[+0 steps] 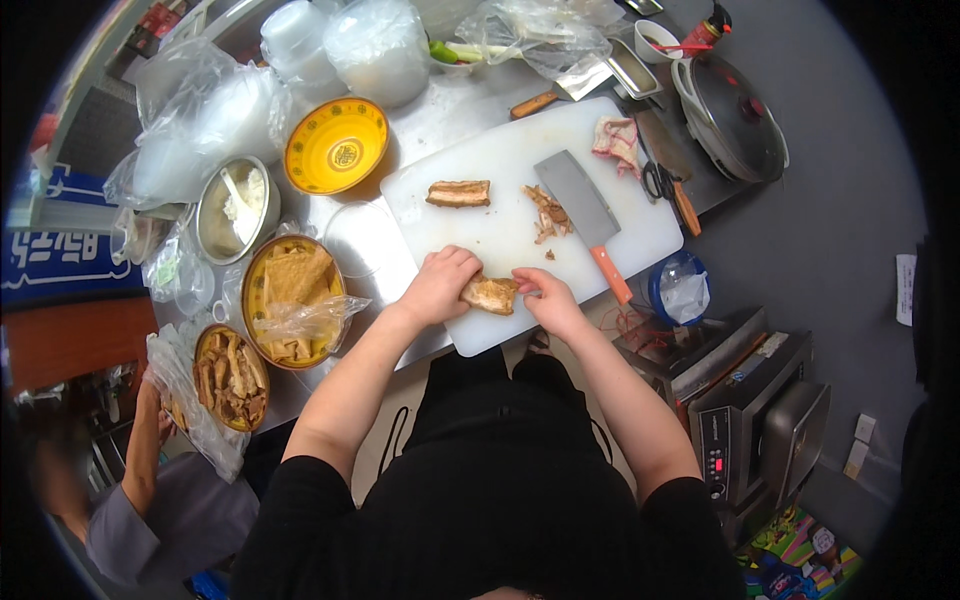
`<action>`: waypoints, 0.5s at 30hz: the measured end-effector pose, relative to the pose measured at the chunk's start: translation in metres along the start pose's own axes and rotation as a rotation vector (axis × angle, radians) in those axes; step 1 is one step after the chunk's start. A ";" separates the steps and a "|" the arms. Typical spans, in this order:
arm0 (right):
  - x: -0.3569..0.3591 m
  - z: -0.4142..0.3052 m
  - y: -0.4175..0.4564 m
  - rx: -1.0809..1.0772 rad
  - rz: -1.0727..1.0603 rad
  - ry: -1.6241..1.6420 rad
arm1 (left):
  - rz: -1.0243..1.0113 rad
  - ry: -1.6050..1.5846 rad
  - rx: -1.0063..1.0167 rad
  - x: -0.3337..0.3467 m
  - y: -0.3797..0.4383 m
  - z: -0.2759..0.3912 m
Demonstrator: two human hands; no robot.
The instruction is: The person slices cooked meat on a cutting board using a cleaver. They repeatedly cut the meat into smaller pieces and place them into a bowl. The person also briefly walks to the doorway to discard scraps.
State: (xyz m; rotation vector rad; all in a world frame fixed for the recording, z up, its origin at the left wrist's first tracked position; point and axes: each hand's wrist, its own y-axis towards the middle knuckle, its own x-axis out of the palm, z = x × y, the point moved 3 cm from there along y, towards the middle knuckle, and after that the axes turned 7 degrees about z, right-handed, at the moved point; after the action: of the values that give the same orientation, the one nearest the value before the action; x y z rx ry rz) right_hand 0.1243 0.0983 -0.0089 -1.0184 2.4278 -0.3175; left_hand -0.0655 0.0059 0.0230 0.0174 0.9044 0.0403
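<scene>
My left hand (448,283) grips the left end of a browned piece of cooked meat (491,295) near the front edge of the white cutting board (517,146). At the meat's right end is my right hand (550,298), its fingers curled close to it; whether they touch is hard to see. A second piece of meat, in a layered strip (458,193), lies further back on the board. Shredded meat scraps (550,214) sit beside the blade of a cleaver (579,196), whose orange handle points towards the board's right front edge.
A yellow bowl (311,174), a metal bowl of white food (259,196), a bowl of tofu-skin sheets (296,274) and a bowl of meat pieces (234,379) stand to the left. Scissors (660,182), a cloth (616,142) and a lidded pot (735,116) are at right. Another person (172,517) is at lower left.
</scene>
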 end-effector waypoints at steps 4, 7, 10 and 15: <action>-0.005 0.004 0.004 0.112 -0.071 0.187 | 0.071 -0.178 -0.116 0.005 -0.010 0.001; -0.017 0.001 0.005 0.172 -0.083 0.381 | 0.134 -0.376 -0.256 0.009 -0.016 0.008; -0.032 -0.012 -0.007 0.296 -0.099 0.506 | 0.232 -0.524 -0.356 0.010 -0.021 0.020; -0.052 -0.005 -0.013 0.202 -0.033 0.402 | 0.439 -0.483 -0.411 0.020 -0.025 0.038</action>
State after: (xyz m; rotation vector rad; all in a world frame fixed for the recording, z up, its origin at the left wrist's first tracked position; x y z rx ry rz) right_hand 0.1614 0.1265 0.0182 -0.9788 2.6574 -0.8316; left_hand -0.0220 -0.0181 0.0298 -0.1520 0.3832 0.6054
